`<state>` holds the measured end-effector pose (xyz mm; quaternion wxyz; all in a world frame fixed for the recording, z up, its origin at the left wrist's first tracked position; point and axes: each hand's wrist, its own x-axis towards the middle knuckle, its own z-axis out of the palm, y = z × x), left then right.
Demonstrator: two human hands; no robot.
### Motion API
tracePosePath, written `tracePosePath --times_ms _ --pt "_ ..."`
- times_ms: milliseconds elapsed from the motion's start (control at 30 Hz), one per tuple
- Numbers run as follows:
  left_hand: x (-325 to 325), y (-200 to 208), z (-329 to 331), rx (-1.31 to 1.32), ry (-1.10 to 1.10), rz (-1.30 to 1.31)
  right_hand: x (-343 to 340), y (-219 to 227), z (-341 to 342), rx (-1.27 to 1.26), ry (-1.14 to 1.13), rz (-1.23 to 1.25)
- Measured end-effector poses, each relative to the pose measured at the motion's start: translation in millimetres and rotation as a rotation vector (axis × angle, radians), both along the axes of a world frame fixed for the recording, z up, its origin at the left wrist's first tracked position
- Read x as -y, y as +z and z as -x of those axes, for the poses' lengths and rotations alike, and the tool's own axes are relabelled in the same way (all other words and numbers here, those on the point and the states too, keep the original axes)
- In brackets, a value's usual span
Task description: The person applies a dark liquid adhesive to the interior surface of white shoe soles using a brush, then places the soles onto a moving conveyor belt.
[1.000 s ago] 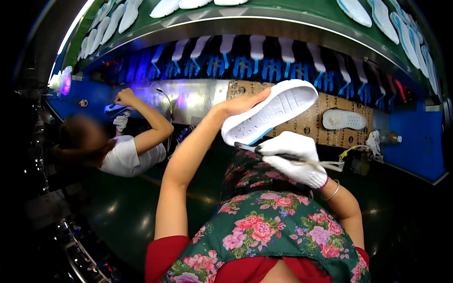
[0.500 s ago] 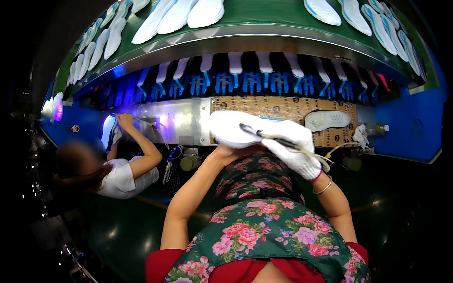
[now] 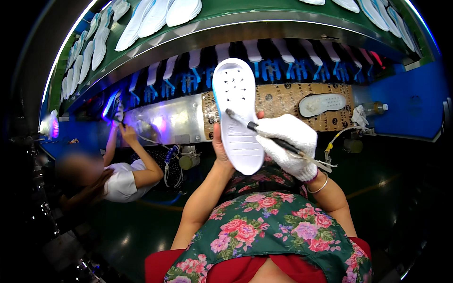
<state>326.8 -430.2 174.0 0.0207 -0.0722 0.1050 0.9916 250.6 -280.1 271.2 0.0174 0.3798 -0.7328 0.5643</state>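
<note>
A white shoe sole point(image 3: 241, 144) with a blue side edge stands nearly upright across the view, its face with small holes and grooves turned toward me. My bare left hand point(image 3: 220, 147) grips it from behind and along its left edge; most of those fingers are hidden. My right hand point(image 3: 290, 144), in a white knitted glove, is closed around a dark-handled brush point(image 3: 252, 126) with a thin tube trailing from its rear end. The bristles lie at the middle of the sole, just below the holes; whether they touch cannot be made out.
On the cardboard-covered shelf point(image 3: 276, 101) lies another sole point(image 3: 325, 104). A clear bottle point(image 3: 376, 109) and white cloth point(image 3: 359, 116) stand to its right. Behind hang soles on blue holders point(image 3: 271, 70), under a green belt point(image 3: 245, 14) carrying white soles. A co-worker point(image 3: 125, 181) works at left.
The sole has been swung from lying crosswise to nearly upright, its holed face now showing. The brush has shifted slightly left, onto the middle of the sole. The co-worker's hands have moved too.
</note>
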Motion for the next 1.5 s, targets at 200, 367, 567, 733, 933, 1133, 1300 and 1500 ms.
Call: tracePosePath --times_ms 200,367,567,733,933,1133,1300,1500 --pt "-12.1 -10.0 3.9 -0.086 0.026 -0.369 17.1 14.8 10.9 -0.213 -0.036 0.042" --pt "-25.2 -7.0 2.7 0.145 0.079 0.136 21.5 13.9 19.0 -0.215 -0.025 0.043" --pt "-24.4 -13.0 6.3 0.139 0.052 0.138 35.3 7.9 5.7 -0.146 -0.051 0.04" --pt "-17.9 -7.2 16.3 0.142 0.086 0.137 39.0 7.5 8.1 0.109 -0.159 0.202" --pt "-18.2 -24.8 20.9 -0.02 0.074 -0.186 40.5 -0.2 3.6 -0.042 -0.114 0.077" --pt "-6.8 -19.3 26.6 0.164 0.177 0.115 30.6 -8.2 13.0 -0.022 -0.131 0.055" --pt "4.1 -19.3 37.3 -0.114 0.168 -0.129 37.4 -9.7 8.0 0.045 -0.011 0.116" --pt "17.2 -14.8 45.0 -0.055 0.14 -0.023 40.5 -16.7 10.5 -0.185 -0.041 0.055"
